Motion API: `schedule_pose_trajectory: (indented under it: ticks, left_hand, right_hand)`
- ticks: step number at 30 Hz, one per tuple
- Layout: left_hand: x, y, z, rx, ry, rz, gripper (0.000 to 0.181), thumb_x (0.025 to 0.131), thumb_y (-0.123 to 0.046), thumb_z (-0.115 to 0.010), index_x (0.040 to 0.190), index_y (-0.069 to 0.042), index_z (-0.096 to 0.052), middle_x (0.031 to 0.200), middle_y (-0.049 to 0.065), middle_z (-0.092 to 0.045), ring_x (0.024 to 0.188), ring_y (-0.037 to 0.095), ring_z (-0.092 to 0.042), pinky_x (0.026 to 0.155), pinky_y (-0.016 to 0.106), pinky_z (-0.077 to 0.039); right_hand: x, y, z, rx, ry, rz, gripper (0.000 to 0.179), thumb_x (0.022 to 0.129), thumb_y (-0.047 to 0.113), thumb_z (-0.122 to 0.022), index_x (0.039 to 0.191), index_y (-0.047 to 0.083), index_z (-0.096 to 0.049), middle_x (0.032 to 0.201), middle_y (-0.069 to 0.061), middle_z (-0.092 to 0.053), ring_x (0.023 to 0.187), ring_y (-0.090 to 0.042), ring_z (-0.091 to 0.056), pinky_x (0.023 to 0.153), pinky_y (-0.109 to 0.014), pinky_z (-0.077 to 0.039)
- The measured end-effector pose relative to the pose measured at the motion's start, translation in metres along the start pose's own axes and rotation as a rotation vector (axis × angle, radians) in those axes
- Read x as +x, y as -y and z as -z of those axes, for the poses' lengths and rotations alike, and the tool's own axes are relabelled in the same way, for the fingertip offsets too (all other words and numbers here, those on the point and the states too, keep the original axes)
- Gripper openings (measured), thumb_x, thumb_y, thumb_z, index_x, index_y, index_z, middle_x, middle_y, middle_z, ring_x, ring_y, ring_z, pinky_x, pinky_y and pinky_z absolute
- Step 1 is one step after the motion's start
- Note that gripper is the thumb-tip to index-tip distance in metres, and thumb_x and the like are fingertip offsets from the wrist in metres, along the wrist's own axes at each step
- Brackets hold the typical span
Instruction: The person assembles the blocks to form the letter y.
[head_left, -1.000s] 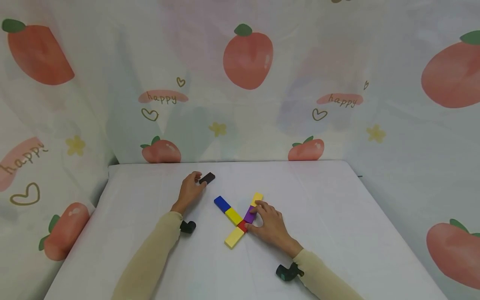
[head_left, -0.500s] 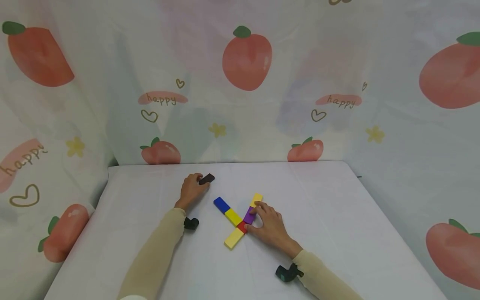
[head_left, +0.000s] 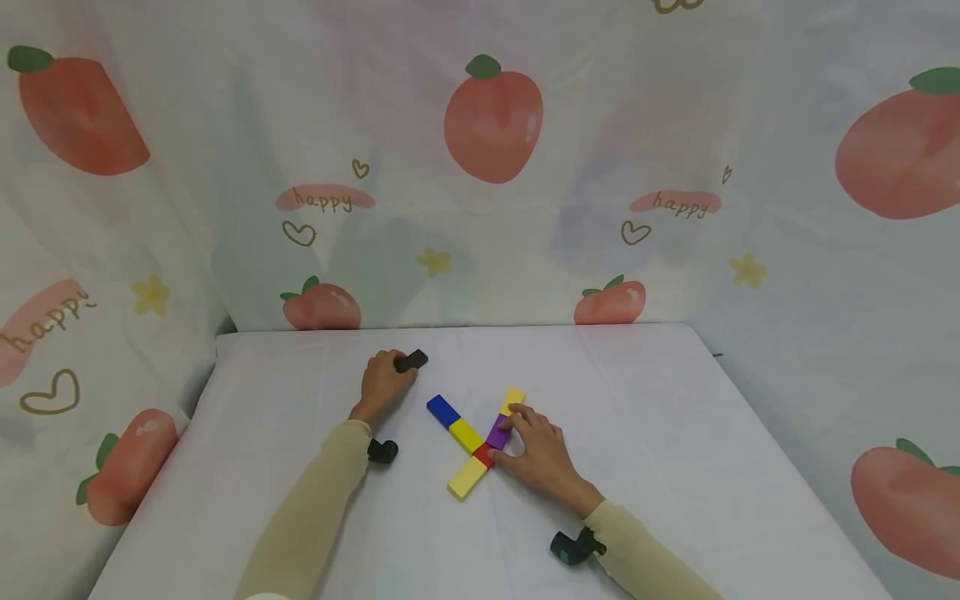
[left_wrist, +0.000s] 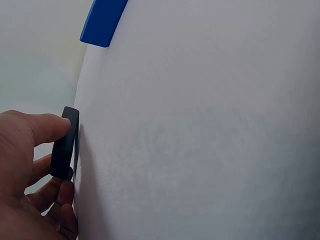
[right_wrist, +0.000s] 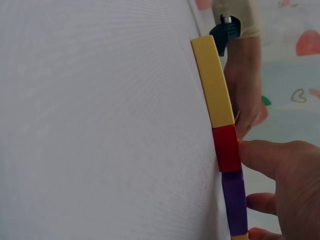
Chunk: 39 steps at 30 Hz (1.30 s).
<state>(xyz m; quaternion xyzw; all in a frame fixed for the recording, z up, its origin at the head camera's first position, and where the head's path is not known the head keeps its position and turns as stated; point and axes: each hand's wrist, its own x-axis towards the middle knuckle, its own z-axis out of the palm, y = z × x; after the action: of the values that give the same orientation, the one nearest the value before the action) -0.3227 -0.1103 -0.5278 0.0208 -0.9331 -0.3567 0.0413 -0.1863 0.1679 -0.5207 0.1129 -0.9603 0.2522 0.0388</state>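
My left hand [head_left: 384, 385] pinches a black rectangular block [head_left: 412, 361] at the far left of the others, thumb on one face in the left wrist view. My right hand [head_left: 546, 457] rests beside a row of blocks: its thumb touches the red block [right_wrist: 227, 148], and its fingertips lie along the purple block [right_wrist: 235, 202] and the yellow one [head_left: 512, 399] past it. A pale yellow block [head_left: 467, 479] joins the red one's near end. Another yellow block [head_left: 467, 435] and a blue block [head_left: 443, 408] branch off toward the far left.
A white cloth covers the table [head_left: 675, 433]. Behind and at both sides hangs a fruit-patterned curtain [head_left: 405, 125]. Dark wrist-worn devices sit below the left wrist [head_left: 382, 452] and the right wrist [head_left: 577, 547].
My left hand has shifted slightly to the right and nearer, its grip settling farther around the black block. The right hand and the other blocks have stayed in place.
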Motion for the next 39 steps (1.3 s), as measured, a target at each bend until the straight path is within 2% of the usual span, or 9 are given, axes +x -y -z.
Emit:
schedule_pose_trajectory:
  ticks: [6,11,19,24,30,39]
  left_hand:
    - [-0.005,-0.002,0.005,-0.049,0.009,0.02,0.042,0.091,-0.025,-0.066,0.126,-0.003,-0.06,0.125,0.02,-0.059,0.116,0.034,-0.054,0.105,0.049,-0.044]
    - [-0.008,-0.002,0.007,-0.079,0.005,0.008,0.042,0.091,-0.025,-0.066,0.126,-0.003,-0.06,0.125,0.02,-0.06,0.116,0.033,-0.056,0.105,0.049,-0.044]
    - [-0.013,-0.006,0.014,-0.105,0.001,-0.037,0.043,0.093,-0.026,-0.065,0.128,-0.002,-0.059,0.125,0.019,-0.059,0.117,0.033,-0.057,0.101,0.049,-0.046]
    - [-0.016,-0.012,0.016,-0.11,-0.002,-0.086,0.043,0.093,-0.026,-0.065,0.128,-0.002,-0.059,0.121,0.018,-0.061,0.11,0.031,-0.058,0.096,0.046,-0.048]
    - [-0.023,-0.018,0.022,-0.119,-0.044,-0.106,0.042,0.093,-0.026,-0.066,0.128,-0.003,-0.059,0.117,0.016,-0.062,0.106,0.031,-0.059,0.093,0.045,-0.049]
    - [-0.04,-0.02,0.031,-0.163,-0.08,-0.176,0.042,0.092,-0.025,-0.068,0.126,-0.001,-0.061,0.116,0.018,-0.063,0.106,0.033,-0.06,0.091,0.046,-0.049]
  right_hand:
    - [0.0,0.0,-0.001,-0.004,0.0,0.0,0.037,0.08,0.04,-0.077,0.109,0.022,-0.063,0.146,-0.008,-0.049,0.133,-0.036,-0.045,0.105,-0.06,-0.034]
    - [0.001,0.0,-0.002,-0.002,0.003,-0.002,0.037,0.08,0.04,-0.077,0.109,0.022,-0.063,0.146,-0.008,-0.049,0.134,-0.036,-0.045,0.105,-0.06,-0.034]
    - [0.002,0.001,-0.003,-0.001,0.005,-0.007,0.037,0.08,0.04,-0.077,0.109,0.022,-0.063,0.147,-0.007,-0.048,0.134,-0.036,-0.044,0.106,-0.06,-0.033]
    - [0.002,0.0,-0.003,-0.013,0.0,-0.014,0.038,0.08,0.04,-0.078,0.109,0.021,-0.063,0.146,-0.007,-0.049,0.134,-0.036,-0.045,0.106,-0.059,-0.034]
    - [0.003,0.0,-0.003,-0.006,0.003,-0.006,0.039,0.08,0.04,-0.077,0.111,0.021,-0.063,0.146,-0.007,-0.049,0.134,-0.036,-0.044,0.106,-0.059,-0.034]
    - [0.003,0.001,0.0,-0.025,0.008,-0.017,0.039,0.079,0.04,-0.078,0.111,0.021,-0.063,0.146,-0.007,-0.049,0.133,-0.036,-0.045,0.105,-0.059,-0.035]
